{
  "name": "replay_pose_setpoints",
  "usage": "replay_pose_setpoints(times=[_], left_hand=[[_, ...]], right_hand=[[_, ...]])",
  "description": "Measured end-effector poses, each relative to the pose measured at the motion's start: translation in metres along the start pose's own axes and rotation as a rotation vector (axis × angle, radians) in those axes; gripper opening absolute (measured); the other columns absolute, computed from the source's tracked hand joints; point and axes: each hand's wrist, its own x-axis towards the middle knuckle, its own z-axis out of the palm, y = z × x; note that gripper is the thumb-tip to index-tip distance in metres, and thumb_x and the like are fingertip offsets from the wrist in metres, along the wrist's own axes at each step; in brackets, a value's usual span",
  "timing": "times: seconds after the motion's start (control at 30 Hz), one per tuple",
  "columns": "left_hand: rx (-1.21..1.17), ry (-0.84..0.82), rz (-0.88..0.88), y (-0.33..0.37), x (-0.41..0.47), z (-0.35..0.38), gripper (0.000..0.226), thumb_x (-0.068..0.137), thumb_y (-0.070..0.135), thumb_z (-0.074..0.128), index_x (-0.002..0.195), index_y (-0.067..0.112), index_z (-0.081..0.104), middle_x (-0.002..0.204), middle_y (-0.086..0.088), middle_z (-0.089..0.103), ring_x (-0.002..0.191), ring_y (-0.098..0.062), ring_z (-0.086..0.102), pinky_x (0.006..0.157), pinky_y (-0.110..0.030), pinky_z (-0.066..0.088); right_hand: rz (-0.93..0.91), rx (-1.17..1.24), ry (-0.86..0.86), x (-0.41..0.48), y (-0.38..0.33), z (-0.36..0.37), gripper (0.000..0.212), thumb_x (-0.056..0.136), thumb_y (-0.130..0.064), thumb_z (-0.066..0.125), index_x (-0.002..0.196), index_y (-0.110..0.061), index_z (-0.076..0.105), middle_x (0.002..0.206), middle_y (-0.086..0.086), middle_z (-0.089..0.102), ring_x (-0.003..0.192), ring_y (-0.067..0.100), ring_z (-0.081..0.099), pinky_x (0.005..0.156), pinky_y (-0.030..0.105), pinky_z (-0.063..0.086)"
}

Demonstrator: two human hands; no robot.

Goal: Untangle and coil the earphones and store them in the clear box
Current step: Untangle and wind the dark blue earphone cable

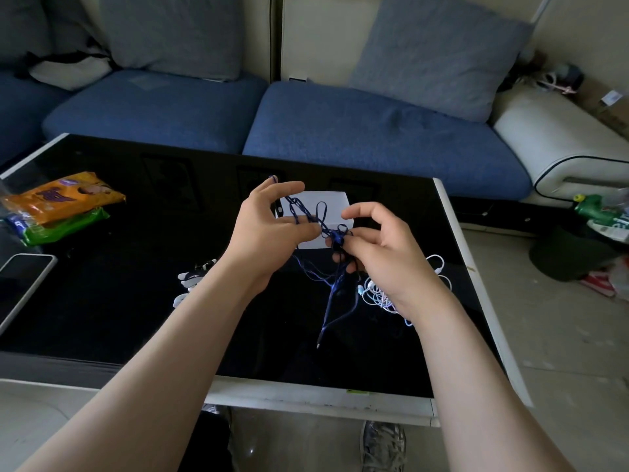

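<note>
glossy black tabletop [102, 318] carries the work: dangling dark-blue earphone cord [328, 301] is lifted clear so loops show, left hand [272, 229] and right hand [377, 247] both pinching it; behind, clear plastic box [332, 206] waits.

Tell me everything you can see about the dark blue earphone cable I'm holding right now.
The dark blue earphones are a thin, flat-looking cord, still tangled. Loops stretch from the left hand, one hooked over a raised fingertip, to a knot pinched by the right hand. Both hands hold it above the black table, in front of the pale box. Loose strands hang down from the knot, and the plug end dangles lowest, near the tabletop. The earbuds themselves cannot be made out.
</note>
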Motion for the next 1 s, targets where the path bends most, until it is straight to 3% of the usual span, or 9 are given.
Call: replay_pose_setpoints(times=[0.1,0.3,0.4,0.5,0.6,0.7,0.83,0.93,1.0], left_hand=[[0.000,0.013,0.005,0.001,0.000,-0.001,0.066,0.079,0.001,0.089,0.137,0.022,0.067,0.172,0.006,0.024,0.096,-0.014,0.079,0.096,-0.046,0.062],[-0.020,0.044,0.020,-0.002,0.002,-0.002,0.070,0.077,0.013,0.094,0.140,0.017,0.066,0.171,0.006,0.027,0.098,-0.014,0.078,0.098,-0.046,0.061],[-0.038,0.065,0.041,-0.002,0.003,-0.001,0.070,0.077,0.011,0.094,0.140,0.015,0.065,0.170,0.007,0.028,0.093,-0.009,0.078,0.097,-0.046,0.061],[-0.046,0.081,0.046,-0.003,0.003,0.000,0.068,0.080,0.005,0.090,0.142,0.013,0.063,0.171,0.006,0.028,0.088,-0.008,0.078,0.091,-0.041,0.064],[-0.064,0.079,0.047,-0.004,0.004,0.000,0.066,0.082,-0.004,0.085,0.142,0.010,0.062,0.171,0.006,0.025,0.091,-0.016,0.079,0.082,-0.035,0.065],[-0.072,0.059,0.048,-0.004,0.005,0.000,0.068,0.081,-0.010,0.081,0.143,0.010,0.062,0.172,0.008,0.022,0.092,-0.015,0.079,0.085,-0.036,0.065],[-0.056,0.036,0.057,0.000,0.005,0.000,0.073,0.080,-0.017,0.075,0.145,0.014,0.061,0.172,0.010,0.020,0.094,-0.013,0.079,0.080,-0.032,0.064],[-0.033,0.016,0.068,0.001,0.003,0.000,0.075,0.082,-0.018,0.073,0.147,0.016,0.059,0.172,0.011,0.020,0.095,-0.013,0.079,0.078,-0.029,0.062],[-0.017,0.015,0.085,0.001,0.003,-0.001,0.073,0.083,-0.014,0.076,0.147,0.017,0.059,0.172,0.011,0.022,0.095,-0.013,0.079,0.082,-0.033,0.063]], right_hand=[[-0.017,0.043,-0.039,-0.002,-0.002,0.000,0.029,0.106,0.000,0.055,0.123,-0.022,0.062,0.099,0.009,0.081,0.085,0.023,0.077,0.075,0.035,0.061],[0.065,0.183,-0.055,-0.004,-0.007,0.002,0.026,0.107,0.000,0.047,0.112,-0.005,0.072,0.101,0.028,0.075,0.084,0.033,0.077,0.072,0.038,0.064],[0.072,0.234,-0.056,-0.003,-0.007,0.004,0.019,0.104,-0.003,0.058,0.107,0.001,0.075,0.100,0.029,0.075,0.088,0.033,0.077,0.075,0.040,0.065],[0.081,0.207,-0.007,-0.002,-0.005,0.006,0.011,0.100,-0.001,0.069,0.110,-0.001,0.074,0.093,0.019,0.079,0.086,0.031,0.080,0.076,0.040,0.067],[0.106,0.187,-0.025,-0.002,-0.007,0.008,0.018,0.110,-0.010,0.057,0.123,-0.005,0.068,0.097,0.019,0.080,0.086,0.036,0.081,0.074,0.045,0.068],[0.122,0.152,-0.077,-0.005,-0.008,0.010,0.023,0.116,-0.021,0.044,0.131,-0.014,0.059,0.101,0.021,0.077,0.084,0.039,0.080,0.063,0.046,0.067],[0.078,0.041,-0.076,-0.006,-0.007,0.009,0.026,0.117,-0.023,0.037,0.125,-0.016,0.060,0.109,0.015,0.072,0.083,0.036,0.079,0.051,0.037,0.062],[0.052,-0.069,-0.054,-0.003,-0.002,0.007,0.031,0.117,-0.027,0.039,0.118,-0.016,0.068,0.116,0.018,0.071,0.088,0.034,0.076,0.054,0.034,0.060],[0.032,-0.128,-0.040,-0.001,-0.001,0.006,0.033,0.115,-0.033,0.044,0.112,-0.018,0.073,0.108,0.017,0.074,0.078,0.032,0.070,0.054,0.031,0.055]])
